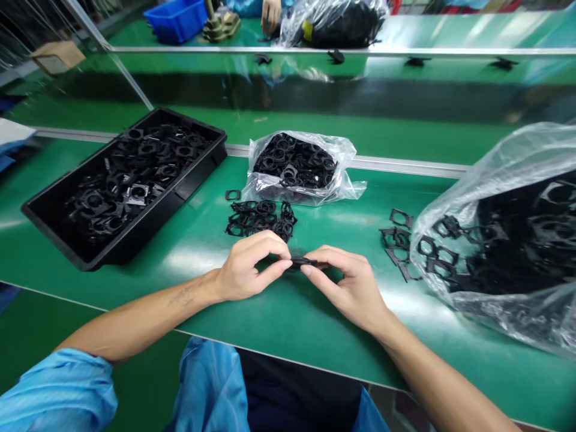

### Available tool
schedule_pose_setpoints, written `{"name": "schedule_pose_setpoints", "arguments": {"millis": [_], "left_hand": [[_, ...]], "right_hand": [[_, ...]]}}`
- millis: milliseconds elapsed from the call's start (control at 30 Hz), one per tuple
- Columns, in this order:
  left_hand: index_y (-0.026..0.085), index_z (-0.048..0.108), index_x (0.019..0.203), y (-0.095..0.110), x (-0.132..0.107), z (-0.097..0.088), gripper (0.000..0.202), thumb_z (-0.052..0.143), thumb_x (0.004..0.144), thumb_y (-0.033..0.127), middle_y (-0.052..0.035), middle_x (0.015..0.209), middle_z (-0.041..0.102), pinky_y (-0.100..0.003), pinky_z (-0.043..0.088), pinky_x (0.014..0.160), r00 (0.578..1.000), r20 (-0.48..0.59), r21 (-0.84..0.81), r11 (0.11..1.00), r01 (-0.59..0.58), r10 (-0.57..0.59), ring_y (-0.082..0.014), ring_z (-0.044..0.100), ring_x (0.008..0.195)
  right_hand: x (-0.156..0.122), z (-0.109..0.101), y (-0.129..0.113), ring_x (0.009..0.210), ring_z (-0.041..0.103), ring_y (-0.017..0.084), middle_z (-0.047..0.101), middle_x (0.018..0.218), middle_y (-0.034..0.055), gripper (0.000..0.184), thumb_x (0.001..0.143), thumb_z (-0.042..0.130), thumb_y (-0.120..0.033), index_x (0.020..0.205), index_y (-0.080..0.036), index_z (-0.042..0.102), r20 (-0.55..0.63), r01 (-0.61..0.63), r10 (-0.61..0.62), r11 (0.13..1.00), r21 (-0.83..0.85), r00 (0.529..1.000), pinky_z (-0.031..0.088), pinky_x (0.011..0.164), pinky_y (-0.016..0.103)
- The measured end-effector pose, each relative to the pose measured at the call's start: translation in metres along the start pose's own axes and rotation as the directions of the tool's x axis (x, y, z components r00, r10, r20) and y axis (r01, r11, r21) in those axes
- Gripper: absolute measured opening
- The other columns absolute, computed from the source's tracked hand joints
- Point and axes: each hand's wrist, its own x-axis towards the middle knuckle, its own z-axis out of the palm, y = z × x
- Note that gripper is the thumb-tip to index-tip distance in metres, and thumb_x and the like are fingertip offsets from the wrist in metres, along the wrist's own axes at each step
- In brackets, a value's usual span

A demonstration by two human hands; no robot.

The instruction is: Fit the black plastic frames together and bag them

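Between my two hands, just above the green table, is a small flat black plastic part (302, 261), seen edge-on. My left hand (254, 267) pinches its left end between thumb and fingertips. Its right end is gripped the same way by my right hand (346, 282). Whether it is one piece or two pressed together I cannot tell. Right behind my left hand lies a pile of black ring-shaped parts (261, 219). Square black frames with round holes (398, 238) lie loose to the right of my right hand.
A black bin (166, 210) full of black parts stands at the left. An opened clear bag (346, 153) of black rings sits behind the pile, and a larger clear bag (432, 240) of frames at the right. Beyond a raised ledge, another person's hand (270, 15) shows near a blue bin (175, 21).
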Motion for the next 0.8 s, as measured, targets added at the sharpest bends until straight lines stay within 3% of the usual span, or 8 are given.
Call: {"name": "schedule_pose_setpoints", "arguments": {"millis": [800], "left_hand": [[0.017, 0.061, 0.088, -0.0005, 0.0000, -0.0001, 0.006, 0.065, 0.093, 0.017, -0.0020, 0.076, 0.068, -0.026, 0.053, 0.067, 0.999, 0.026, -0.010, 1.000, 0.021, -0.020, -0.0130, 0.064, 0.071]], "right_hand": [[-0.0018, -0.0010, 0.0002, 0.071, 0.067, 0.016, 0.076, 0.082, 0.0044, 0.011, 0.095, 0.065, -0.020, 0.090, -0.019, 0.074, 0.012, -0.023, 0.023, 1.000, -0.021, 1.000, 0.052, 0.069, 0.028]]}}
